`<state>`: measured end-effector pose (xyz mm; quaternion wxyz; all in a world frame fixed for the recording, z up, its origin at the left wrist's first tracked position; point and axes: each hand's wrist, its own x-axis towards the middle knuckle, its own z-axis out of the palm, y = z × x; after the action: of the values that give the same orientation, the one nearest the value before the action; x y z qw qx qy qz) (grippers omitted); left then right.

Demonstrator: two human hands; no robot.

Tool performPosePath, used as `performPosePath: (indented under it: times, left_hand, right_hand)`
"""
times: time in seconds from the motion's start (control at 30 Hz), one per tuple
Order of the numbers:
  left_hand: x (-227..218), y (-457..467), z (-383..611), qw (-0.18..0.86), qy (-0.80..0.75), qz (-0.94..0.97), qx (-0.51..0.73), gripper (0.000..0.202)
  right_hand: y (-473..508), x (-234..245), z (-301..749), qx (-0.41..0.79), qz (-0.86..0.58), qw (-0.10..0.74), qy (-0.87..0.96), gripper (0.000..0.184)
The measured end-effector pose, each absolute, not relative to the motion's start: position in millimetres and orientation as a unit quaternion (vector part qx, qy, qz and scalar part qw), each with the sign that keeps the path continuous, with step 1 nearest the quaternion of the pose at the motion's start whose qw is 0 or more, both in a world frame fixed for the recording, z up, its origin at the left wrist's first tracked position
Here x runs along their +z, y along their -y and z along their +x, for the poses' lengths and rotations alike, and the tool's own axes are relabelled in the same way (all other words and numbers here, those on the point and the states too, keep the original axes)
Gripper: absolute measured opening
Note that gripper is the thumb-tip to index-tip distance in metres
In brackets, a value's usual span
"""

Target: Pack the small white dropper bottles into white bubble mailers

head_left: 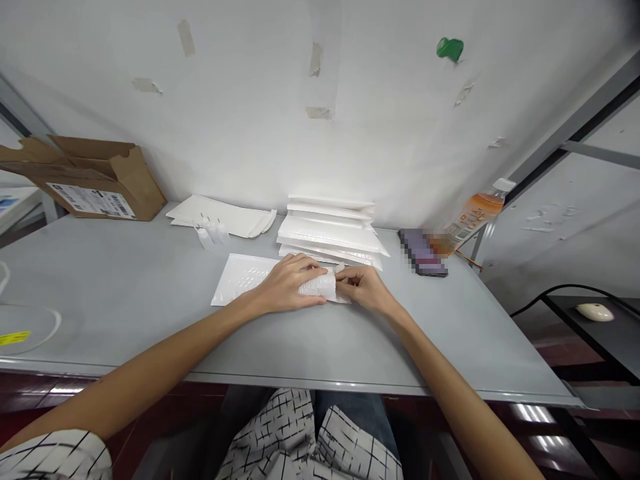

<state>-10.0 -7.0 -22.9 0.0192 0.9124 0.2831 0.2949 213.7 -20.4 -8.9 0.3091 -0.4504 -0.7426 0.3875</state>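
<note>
A grey table (pixel 125 320) fills the middle of the view, and behind it stands a white wall (pixel 320 100) with old pieces of tape. At the upper left of the frame sits an open cardboard box (pixel 95 180) with a shipping label; I cannot see inside it. Along the wall lie a pile of white padded envelopes (pixel 330 230), flat white sheets (pixel 220 217) and small white bottles (pixel 210 232). Further right are a blurred dark object (pixel 423 253) and a plastic bottle (pixel 475 217) with orange drink. At the centre, the left hand (pixel 287 283) closes its fingers over a small roll of bubble wrap (pixel 317 287), and the right hand (pixel 363 290) pinches the roll's end. The roll lies on a single white padded envelope (pixel 245 280).
</note>
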Motion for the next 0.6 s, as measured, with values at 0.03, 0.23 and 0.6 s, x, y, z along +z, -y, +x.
performPosePath:
  times: [0.03,0.23,0.6]
  left_hand:
    - [-22.8,7.1,-9.9,0.019,-0.283,0.912,0.296,0.047]
    - [-21.7,7.2,-9.4,0.020,-0.276,0.914,0.297,0.048]
    - [-19.1,8.5,-9.5,0.023,-0.281,0.918,0.279,0.049]
  right_hand:
    - [20.1,-9.7,213.7,0.382,-0.444,0.315,0.747,0.017]
    - [20.0,-14.6,209.1,0.326,-0.419,0.330,0.781,0.018]
    - [19.9,-17.0,208.8,0.320,-0.415,0.315,0.791,0.020]
